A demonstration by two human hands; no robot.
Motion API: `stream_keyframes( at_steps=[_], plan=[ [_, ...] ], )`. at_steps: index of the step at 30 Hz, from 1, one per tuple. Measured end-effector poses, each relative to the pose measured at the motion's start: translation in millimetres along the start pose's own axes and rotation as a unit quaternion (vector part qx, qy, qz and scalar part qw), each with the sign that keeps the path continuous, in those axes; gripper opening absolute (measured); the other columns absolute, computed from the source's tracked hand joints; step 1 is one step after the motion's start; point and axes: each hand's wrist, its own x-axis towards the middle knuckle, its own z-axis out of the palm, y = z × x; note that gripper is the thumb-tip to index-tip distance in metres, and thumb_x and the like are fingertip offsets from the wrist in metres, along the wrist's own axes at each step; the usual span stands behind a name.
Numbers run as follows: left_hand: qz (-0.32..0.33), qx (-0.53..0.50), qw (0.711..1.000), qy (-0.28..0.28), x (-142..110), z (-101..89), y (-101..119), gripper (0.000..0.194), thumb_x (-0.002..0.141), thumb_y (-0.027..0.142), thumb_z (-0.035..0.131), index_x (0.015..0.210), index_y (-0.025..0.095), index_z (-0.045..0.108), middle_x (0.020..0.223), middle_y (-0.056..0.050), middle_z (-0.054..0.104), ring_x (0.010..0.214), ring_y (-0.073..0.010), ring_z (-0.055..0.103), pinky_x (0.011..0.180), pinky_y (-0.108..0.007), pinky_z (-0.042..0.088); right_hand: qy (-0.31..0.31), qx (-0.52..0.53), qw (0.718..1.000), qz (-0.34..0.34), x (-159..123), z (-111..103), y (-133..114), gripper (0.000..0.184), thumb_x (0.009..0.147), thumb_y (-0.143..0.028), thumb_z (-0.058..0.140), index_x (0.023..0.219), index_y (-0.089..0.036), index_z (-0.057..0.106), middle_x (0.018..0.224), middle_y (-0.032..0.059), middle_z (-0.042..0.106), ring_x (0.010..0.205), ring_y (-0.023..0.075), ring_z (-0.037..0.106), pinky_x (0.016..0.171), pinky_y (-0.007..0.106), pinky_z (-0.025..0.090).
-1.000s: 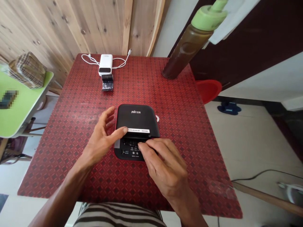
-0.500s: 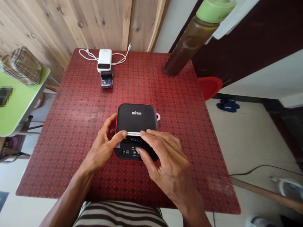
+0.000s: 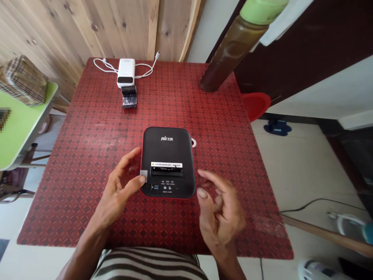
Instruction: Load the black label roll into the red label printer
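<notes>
A black portable printer [image 3: 167,151] with red lower sides lies flat on the table in front of me. It has white lettering on top, a white warning strip [image 3: 166,165] above a dark slot, and small buttons at the near end. My left hand [image 3: 124,181] grips the printer's left side, its thumb by a pale clear tab [image 3: 143,175] and its fingers along the edge. Off the right edge hovers my right hand [image 3: 220,202], empty, thumb and index finger apart and the other fingers curled. A white ring-shaped piece [image 3: 194,143] peeks out beside the printer's right edge.
A white power bank [image 3: 126,72] with a cable stands at the back of the red patterned table [image 3: 96,120], a crumpled black wrapper [image 3: 129,97] before it. A tall brown bottle [image 3: 230,50] with a green lid rises at the back right. A green table [image 3: 17,132] is at left.
My right hand has lifted off the printer and moved right, uncovering the slot, strip and buttons. My left thumb has slid from the strip back to the printer's left edge.
</notes>
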Motion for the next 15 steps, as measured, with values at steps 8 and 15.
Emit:
stream_keyframes(
  at_steps=[8, 15],
  plan=[
    [0.019, 0.049, 0.998, 0.030, 1, 8.3, 0, 0.054, 0.102, 0.038, 0.076, 0.154, 0.030, 0.064, 0.162, -0.009, 0.069, 0.145, -0.0323, 0.068, 0.112, -0.044, 0.060, -0.064, 0.035, 0.997, 0.022, -39, 42, 13, 0.053, 0.117, -0.055, 0.047, 0.155, -0.019, 0.058, 0.136, 0.0201, 0.070, 0.125, 0.0347, 0.071, 0.101, 0.054, 0.065],
    [0.028, -0.032, 0.998, 0.050, 3, 14.7, -8, 0.056, 0.098, 0.037, 0.078, 0.153, 0.031, 0.067, 0.154, -0.008, 0.073, 0.136, -0.0309, 0.071, 0.110, -0.043, 0.058, -0.079, 0.048, 0.995, 0.041, -37, 46, 14, 0.051, 0.119, -0.060, 0.043, 0.149, -0.023, 0.060, 0.133, 0.0161, 0.069, 0.118, 0.0318, 0.069, 0.099, 0.054, 0.063]
  ],
)
